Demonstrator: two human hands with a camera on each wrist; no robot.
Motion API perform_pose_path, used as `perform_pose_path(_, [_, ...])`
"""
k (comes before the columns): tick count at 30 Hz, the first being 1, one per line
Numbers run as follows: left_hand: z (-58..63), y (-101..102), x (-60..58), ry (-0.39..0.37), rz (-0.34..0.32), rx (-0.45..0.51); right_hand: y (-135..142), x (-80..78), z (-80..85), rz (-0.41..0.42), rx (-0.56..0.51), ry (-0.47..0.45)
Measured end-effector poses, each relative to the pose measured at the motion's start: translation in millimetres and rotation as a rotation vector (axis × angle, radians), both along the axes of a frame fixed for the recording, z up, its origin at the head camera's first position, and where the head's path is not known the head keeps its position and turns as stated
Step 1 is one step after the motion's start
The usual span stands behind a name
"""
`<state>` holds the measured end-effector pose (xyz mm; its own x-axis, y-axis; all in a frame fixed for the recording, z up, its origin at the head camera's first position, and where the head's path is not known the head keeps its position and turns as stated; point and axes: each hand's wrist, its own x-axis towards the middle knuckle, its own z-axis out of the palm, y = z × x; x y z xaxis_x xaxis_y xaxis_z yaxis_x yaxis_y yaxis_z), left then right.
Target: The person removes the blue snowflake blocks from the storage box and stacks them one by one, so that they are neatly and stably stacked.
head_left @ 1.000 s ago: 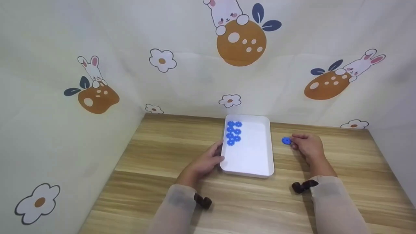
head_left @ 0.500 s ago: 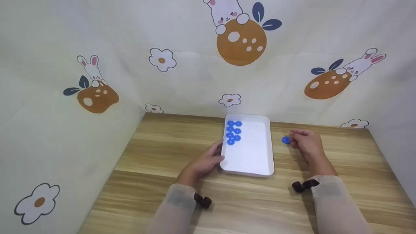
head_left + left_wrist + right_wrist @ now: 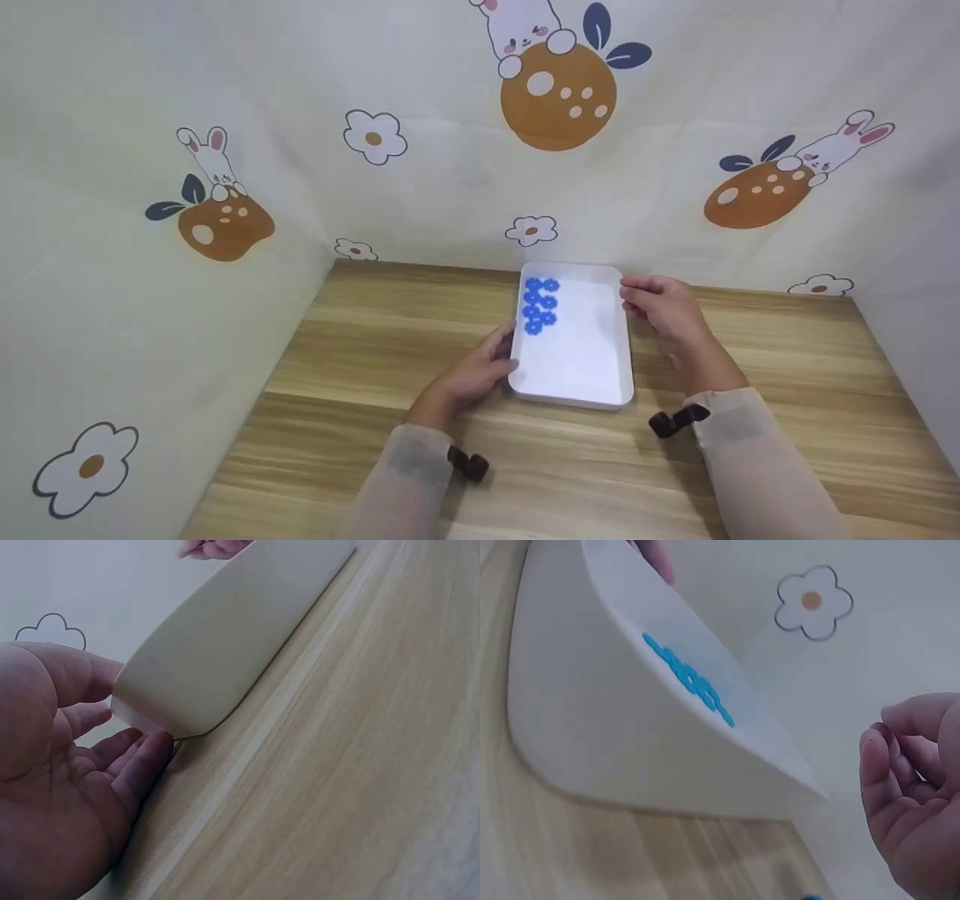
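A white rectangular tray (image 3: 589, 360) lies on the wooden table, with several small blue flower-shaped pieces (image 3: 532, 312) grouped along its upper left. My left hand (image 3: 471, 373) grips the tray's left side, thumb at the rim and fingertips against a corner in the left wrist view. Close by the tray's upper right rim is my right hand (image 3: 670, 315), its fingers curled and fingertips together. Nothing shows between them; the right wrist view shows this hand apart from the tray wall. A sliver of something blue (image 3: 811, 898) shows at the bottom of that view.
A pale curtain (image 3: 420, 187) printed with rabbits, oranges and flowers stands behind and at both sides of the wooden table (image 3: 360, 330). A black device (image 3: 469, 463) is strapped at my left wrist, another (image 3: 679, 420) at my right.
My right hand has moved left and up from the blue round piece right of the tray to the tray's rim. That piece no longer shows in the head view. My left hand keeps still.
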<state>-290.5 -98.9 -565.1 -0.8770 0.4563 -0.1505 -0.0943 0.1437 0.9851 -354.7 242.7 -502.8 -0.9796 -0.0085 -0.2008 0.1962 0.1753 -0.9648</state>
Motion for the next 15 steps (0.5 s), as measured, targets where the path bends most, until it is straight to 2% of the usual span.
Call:
perform_pose_path(5, [-0.3, -1.4, 0.4, 0.013, -0.004, -0.013, -27.0, -10.4, 5.8, 0.08, 0.045, 0.01])
perform_pose_path(15, [2.3, 0.6, 2.7, -0.019, 0.004, 0.011, -69.6, -41.9, 1.3, 0.126, 0.033, 0.012])
